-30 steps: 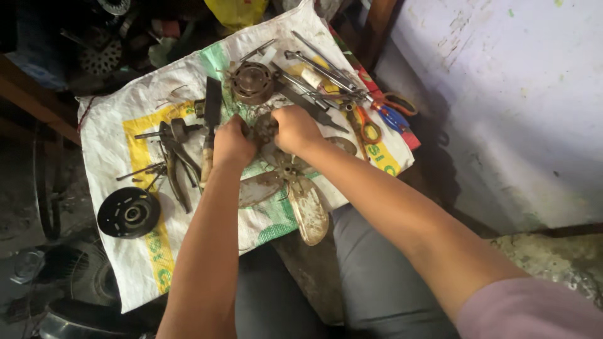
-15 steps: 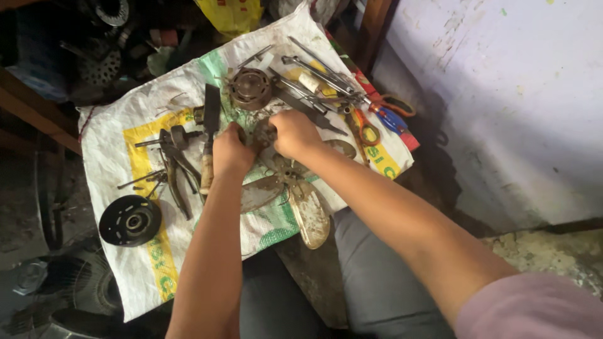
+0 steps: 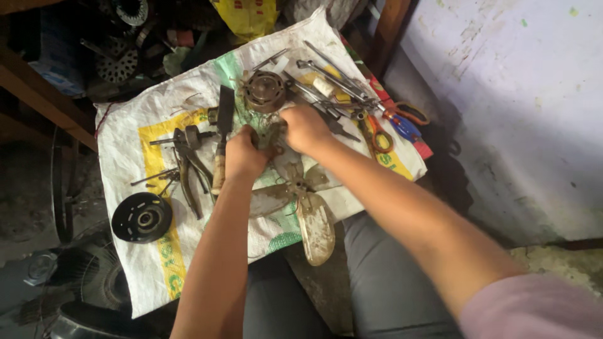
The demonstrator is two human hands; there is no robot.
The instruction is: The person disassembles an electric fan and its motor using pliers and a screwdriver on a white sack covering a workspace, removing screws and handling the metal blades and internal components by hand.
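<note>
1. Both hands meet mid-sack: left hand and right hand have their grips clamped on a small rusty metal part, mostly hidden by fingers.
2. Fan blade overhangs the sack's near edge.
3. Round motor housing just behind the hands; chisel and pliers left.
4. Black pulley disc near the left edge.
5. Wrenches and scissors right.

A white woven sack with yellow and green printed panels lies spread flat; a yellow printed bag sits just beyond its far edge.
</note>
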